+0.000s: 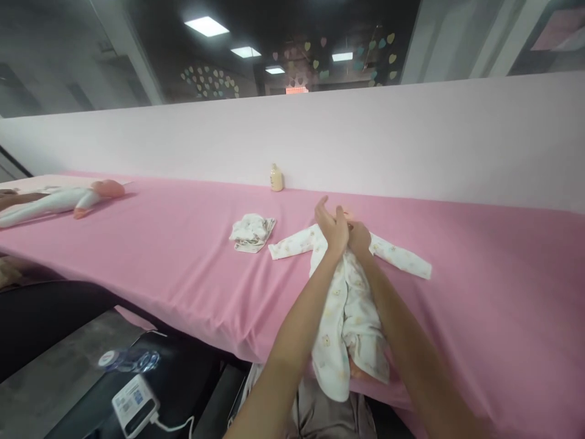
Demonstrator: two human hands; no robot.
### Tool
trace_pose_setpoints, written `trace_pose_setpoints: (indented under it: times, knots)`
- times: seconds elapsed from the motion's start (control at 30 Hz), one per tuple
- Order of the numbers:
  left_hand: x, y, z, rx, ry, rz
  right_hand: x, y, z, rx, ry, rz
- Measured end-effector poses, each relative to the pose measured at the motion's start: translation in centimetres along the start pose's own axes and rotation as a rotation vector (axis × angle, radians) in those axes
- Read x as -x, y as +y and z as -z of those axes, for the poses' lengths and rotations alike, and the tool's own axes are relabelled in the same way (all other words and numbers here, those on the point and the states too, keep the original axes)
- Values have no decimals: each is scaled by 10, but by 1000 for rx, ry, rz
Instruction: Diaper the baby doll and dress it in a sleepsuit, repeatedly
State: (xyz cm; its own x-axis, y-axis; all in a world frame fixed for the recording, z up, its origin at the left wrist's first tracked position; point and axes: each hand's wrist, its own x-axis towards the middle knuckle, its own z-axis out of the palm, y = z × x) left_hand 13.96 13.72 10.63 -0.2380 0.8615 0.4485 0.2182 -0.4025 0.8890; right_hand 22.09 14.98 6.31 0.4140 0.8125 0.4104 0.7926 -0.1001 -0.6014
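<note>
Both sleeves (292,244) of the small printed garment (333,332) are spread out to the sides on the pink-covered bench (192,238), directly in front of the person. It lies about a doll (349,214), whose head shows only partly beyond the wrists. The left hand (334,228) is over the neck area, its visible fingers stretched and apart; whether a hidden one touches the cloth cannot be seen. The right hand (360,236) is just beside it, fingers bent by the collar, and I cannot tell whether they are clamped on fabric, since their tips are hidden. As for progress, the garment seems laid in place along the doll's body, with the sleeves straightened; whether arms fill them is unclear. The front looks unfinished: a long edge runs down the middle, and the lower flaps part near the bench's edge, showing a skin-coloured patch. Straightening and closing that front would appear to be what is left, though any fastening at the neck is covered by the hands. A folded cloth (251,233) sits near one sleeve, apart from both hands, and a pale bottle (276,178) stands by the wall.
</note>
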Motion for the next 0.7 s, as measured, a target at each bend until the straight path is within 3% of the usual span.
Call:
trace_pose_setpoints:
  times: [0.17, 0.37, 0.7]
  knots:
    - [1, -40, -30, -384, -255, 10, 4, 8, -3, 13, 50, -50]
    - [1, -45, -30, -452, -279, -50, 5, 12, -5, -70, 71, -49]
    - [-7, -48, -27, -441, -309, 36, 1, 6, -7, -16, 34, -110]
